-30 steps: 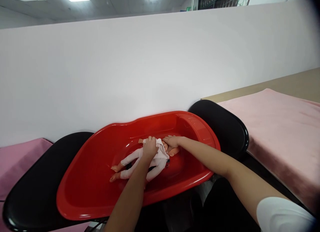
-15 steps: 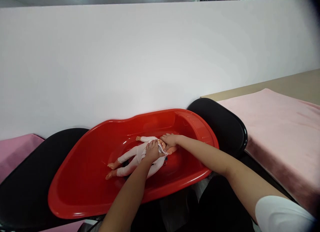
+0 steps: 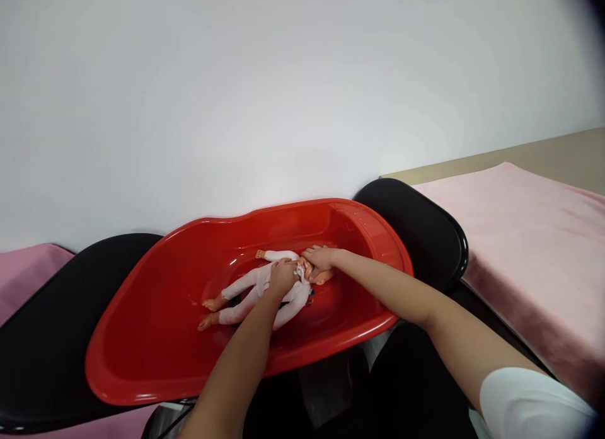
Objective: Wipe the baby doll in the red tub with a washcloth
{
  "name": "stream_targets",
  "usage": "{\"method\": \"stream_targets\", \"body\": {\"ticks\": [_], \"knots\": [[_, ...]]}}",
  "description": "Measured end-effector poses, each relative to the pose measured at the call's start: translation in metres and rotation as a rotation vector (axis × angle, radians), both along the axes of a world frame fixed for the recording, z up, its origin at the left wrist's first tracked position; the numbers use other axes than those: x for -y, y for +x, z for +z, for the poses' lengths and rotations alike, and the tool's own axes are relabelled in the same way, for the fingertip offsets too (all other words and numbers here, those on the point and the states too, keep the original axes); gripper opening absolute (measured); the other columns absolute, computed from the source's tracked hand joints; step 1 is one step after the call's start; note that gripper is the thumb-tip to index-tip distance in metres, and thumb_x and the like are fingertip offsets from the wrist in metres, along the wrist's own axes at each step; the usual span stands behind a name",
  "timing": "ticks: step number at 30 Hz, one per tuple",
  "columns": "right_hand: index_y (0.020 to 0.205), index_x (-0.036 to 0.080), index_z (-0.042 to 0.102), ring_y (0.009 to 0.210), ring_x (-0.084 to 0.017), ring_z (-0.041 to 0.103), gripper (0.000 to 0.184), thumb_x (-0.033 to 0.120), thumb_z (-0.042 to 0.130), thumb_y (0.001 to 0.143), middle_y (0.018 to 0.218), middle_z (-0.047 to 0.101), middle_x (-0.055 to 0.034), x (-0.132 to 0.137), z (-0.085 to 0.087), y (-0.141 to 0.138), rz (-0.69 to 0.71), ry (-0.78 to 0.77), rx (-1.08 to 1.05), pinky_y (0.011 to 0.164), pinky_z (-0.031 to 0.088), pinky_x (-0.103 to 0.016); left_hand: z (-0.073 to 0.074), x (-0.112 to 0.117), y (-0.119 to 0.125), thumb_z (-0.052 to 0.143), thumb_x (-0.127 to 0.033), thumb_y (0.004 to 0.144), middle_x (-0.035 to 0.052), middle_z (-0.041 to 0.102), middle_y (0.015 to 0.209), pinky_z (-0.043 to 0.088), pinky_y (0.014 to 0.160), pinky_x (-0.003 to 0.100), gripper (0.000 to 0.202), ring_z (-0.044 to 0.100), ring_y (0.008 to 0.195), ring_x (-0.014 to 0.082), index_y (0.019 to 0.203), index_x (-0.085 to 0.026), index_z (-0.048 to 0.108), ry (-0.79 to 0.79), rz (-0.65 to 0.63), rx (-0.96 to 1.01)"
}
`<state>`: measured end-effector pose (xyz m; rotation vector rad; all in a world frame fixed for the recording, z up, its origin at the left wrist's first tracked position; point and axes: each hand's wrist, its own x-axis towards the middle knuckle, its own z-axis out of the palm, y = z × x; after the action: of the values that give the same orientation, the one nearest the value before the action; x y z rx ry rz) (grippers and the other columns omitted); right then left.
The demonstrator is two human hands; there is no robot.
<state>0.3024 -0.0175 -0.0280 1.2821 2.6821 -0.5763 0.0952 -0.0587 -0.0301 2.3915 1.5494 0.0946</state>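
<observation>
A small doll [image 3: 246, 294] in a white suit lies on its back inside a red plastic baby tub [image 3: 155, 338], its feet toward the left. My left hand [image 3: 282, 277] rests on the doll's chest, fingers closed on a small white cloth [image 3: 299, 273] by the doll's neck. My right hand [image 3: 319, 260] covers the doll's head, fingers curled around it. The head is mostly hidden under that hand.
The tub rests across two black stools [image 3: 420, 231] against a white partition wall [image 3: 283, 111]. A pink towel [image 3: 534, 237] covers the table at the right. Another pink cloth [image 3: 23, 269] shows at the far left.
The view has tilted downward, so the ceiling has dropped out of sight. My left hand has slid from the doll's chest toward its neck. The right hand stays on the head.
</observation>
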Motion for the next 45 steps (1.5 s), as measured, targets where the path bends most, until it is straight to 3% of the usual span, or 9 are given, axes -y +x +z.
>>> {"method": "stream_targets", "body": {"ticks": [3,6,11,17,24,31,35,41,45], "knots": [[0.137,0.017,0.063,0.129,-0.039,0.064,0.082,0.061,0.092,0.074,0.142,0.065,-0.0191,-0.004,-0.008,0.003,-0.001,0.003,-0.022,0.108,0.056,-0.049,-0.001,-0.002,-0.002,0.059,-0.012,0.099,0.0060,0.079,0.131,0.032,0.121,0.038,0.027,0.055,0.141,0.0263,0.114,-0.023,0.079,-0.002,-0.004,0.004],[0.137,0.017,0.062,0.126,-0.038,0.065,0.082,0.063,0.090,0.075,0.140,0.065,-0.0191,-0.003,-0.007,0.003,0.003,0.018,-0.019,0.106,0.056,-0.048,-0.008,0.000,-0.002,0.066,-0.022,0.100,0.0069,0.071,0.147,0.031,0.124,0.039,0.032,0.053,0.145,0.0292,0.131,-0.026,0.073,0.036,-0.008,0.010],[0.140,0.017,0.060,0.130,-0.041,0.063,0.087,0.065,0.090,0.074,0.141,0.064,-0.0204,-0.003,-0.007,0.001,0.012,0.031,0.019,0.110,0.054,-0.053,-0.021,0.003,0.001,0.083,-0.050,0.091,0.0203,0.050,0.167,0.024,0.131,0.051,0.080,0.042,0.153,0.0391,0.157,-0.018,0.053,0.120,-0.039,-0.044],[0.136,0.020,0.061,0.126,-0.037,0.064,0.082,0.067,0.089,0.074,0.140,0.066,-0.0157,-0.007,-0.013,0.005,0.028,0.025,0.020,0.107,0.056,-0.049,-0.019,-0.009,-0.008,0.066,-0.035,0.101,0.0070,0.061,0.161,0.030,0.128,0.056,0.041,0.045,0.153,0.0380,0.141,-0.033,0.071,0.005,-0.130,-0.100],[0.139,0.020,0.061,0.135,-0.042,0.059,0.082,0.063,0.091,0.075,0.144,0.064,-0.0177,0.003,0.009,-0.002,-0.014,-0.001,0.050,0.112,0.054,-0.057,-0.019,-0.001,-0.006,0.072,-0.052,0.096,0.0164,0.047,0.172,0.031,0.128,0.061,0.077,0.043,0.155,0.0417,0.164,-0.024,0.052,0.082,-0.101,-0.089],[0.139,0.020,0.062,0.138,-0.043,0.057,0.077,0.057,0.091,0.079,0.148,0.062,-0.0178,0.011,0.027,-0.005,-0.051,-0.045,0.066,0.114,0.052,-0.060,-0.017,-0.010,-0.015,0.056,-0.029,0.102,0.0051,0.057,0.166,0.032,0.128,0.056,0.043,0.046,0.155,0.0380,0.141,-0.032,0.075,0.009,-0.140,-0.078],[0.141,0.019,0.061,0.141,-0.043,0.055,0.079,0.057,0.092,0.079,0.149,0.061,-0.0190,0.013,0.029,-0.006,-0.071,-0.058,0.070,0.117,0.049,-0.061,-0.022,-0.011,-0.017,0.056,-0.031,0.103,0.0107,0.044,0.175,0.027,0.132,0.057,0.059,0.036,0.162,0.0373,0.161,-0.025,0.057,0.002,-0.126,-0.093],[0.138,0.017,0.060,0.138,-0.042,0.057,0.073,0.059,0.086,0.084,0.145,0.062,-0.0199,0.012,0.022,-0.003,-0.101,-0.053,0.053,0.117,0.049,-0.055,-0.028,-0.006,-0.032,0.037,-0.030,0.110,0.0090,0.034,0.180,0.023,0.133,0.056,0.060,0.027,0.167,0.0317,0.170,-0.022,0.044,-0.024,0.043,-0.029],[0.135,0.018,0.062,0.133,-0.040,0.061,0.071,0.058,0.086,0.081,0.140,0.065,-0.0187,0.014,0.021,-0.003,-0.111,-0.033,0.035,0.111,0.053,-0.050,-0.031,-0.004,-0.053,0.031,-0.031,0.112,0.0133,0.043,0.175,0.029,0.130,0.055,0.058,0.035,0.162,0.0362,0.167,-0.021,0.048,0.024,0.256,-0.030]]}}
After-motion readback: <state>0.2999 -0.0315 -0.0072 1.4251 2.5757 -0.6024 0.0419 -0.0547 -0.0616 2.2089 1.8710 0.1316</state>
